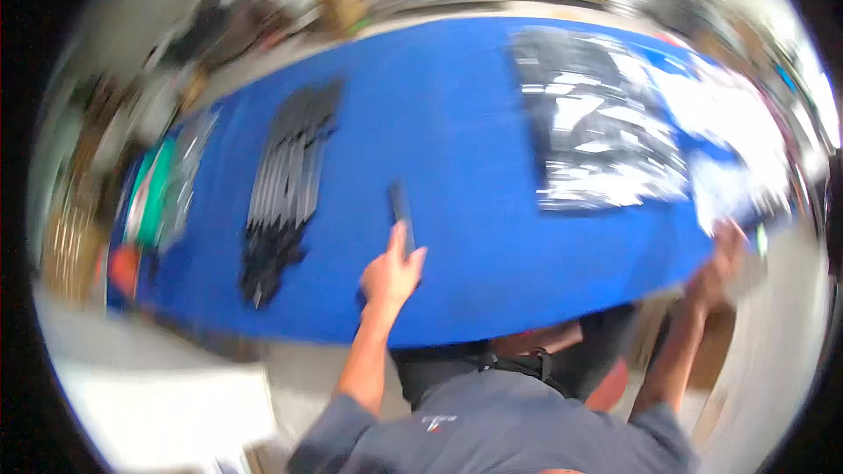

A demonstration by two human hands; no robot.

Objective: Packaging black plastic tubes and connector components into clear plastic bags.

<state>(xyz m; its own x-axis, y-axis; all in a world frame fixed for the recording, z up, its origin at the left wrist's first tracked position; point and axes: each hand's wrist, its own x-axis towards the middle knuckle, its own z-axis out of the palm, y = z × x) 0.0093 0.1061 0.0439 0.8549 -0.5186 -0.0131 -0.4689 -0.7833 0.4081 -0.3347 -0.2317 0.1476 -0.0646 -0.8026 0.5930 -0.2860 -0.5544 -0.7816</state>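
My left hand (pixel 391 283) is closed on a narrow dark strip (pixel 400 203) with a grey lower part, held over the blue table (pixel 448 123); blur hides its exact kind. Left of it, several long, narrow black-and-grey pieces (pixel 285 180) lie side by side in a row. My right hand (pixel 722 262) is at the table's right edge, its fingers at the lower corner of a pile of clear and white plastic bags (pixel 733 136). Motion smears those fingers, so I cannot tell whether they grip the plastic.
Shiny clear-wrapped black packages (pixel 606 123) lie in a block at the right of the table. Green packaging (pixel 156 193) and an orange thing (pixel 124 270) are at the left end. A white surface (pixel 176 412) stands lower left. Blurred boxes and goods line the back.
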